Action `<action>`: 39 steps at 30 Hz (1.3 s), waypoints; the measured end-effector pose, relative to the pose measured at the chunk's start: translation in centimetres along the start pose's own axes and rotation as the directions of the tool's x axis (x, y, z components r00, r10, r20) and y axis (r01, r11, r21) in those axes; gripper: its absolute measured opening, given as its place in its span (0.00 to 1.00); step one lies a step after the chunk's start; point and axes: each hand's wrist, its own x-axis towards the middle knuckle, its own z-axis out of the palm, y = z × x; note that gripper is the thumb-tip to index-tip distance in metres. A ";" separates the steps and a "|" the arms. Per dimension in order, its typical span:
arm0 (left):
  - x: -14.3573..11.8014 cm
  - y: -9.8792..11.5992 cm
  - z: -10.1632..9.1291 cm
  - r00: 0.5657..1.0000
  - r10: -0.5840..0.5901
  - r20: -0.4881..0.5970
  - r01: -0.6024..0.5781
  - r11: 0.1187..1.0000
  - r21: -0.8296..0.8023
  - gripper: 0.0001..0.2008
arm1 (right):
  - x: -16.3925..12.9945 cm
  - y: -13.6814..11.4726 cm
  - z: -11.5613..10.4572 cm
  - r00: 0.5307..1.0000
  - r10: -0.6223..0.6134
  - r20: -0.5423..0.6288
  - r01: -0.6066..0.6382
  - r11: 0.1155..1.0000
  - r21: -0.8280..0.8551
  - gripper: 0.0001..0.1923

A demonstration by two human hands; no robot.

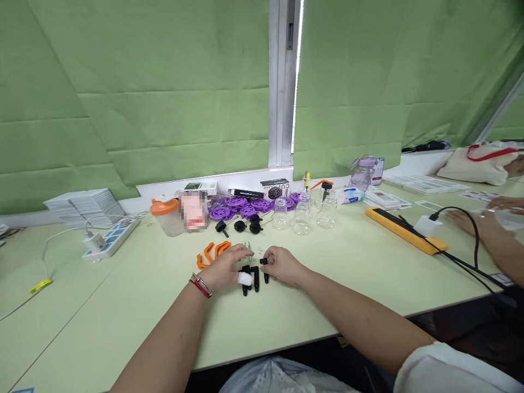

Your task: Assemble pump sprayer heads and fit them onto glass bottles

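My left hand rests on the pale green table, a white bandage on its thumb, fingers curled over small black plastic parts lying upright between both hands. My right hand pinches a small black piece between thumb and fingers. Orange curved clips lie just left of my left hand. Small metal bits sit beyond the hands.
Behind stand clear glass bottles, purple discs, black knobs, an orange-lidded cup and a power strip. A yellow bar with black cable lies right. Another person's hands work at the far right.
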 end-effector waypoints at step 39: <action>-1.0 -1.4 -1.2 0.959 0.033 0.282 0.001 0.993 -0.122 0.35 | -0.8 -0.7 -2.1 0.900 -0.359 0.246 0.386 0.920 -0.070 0.18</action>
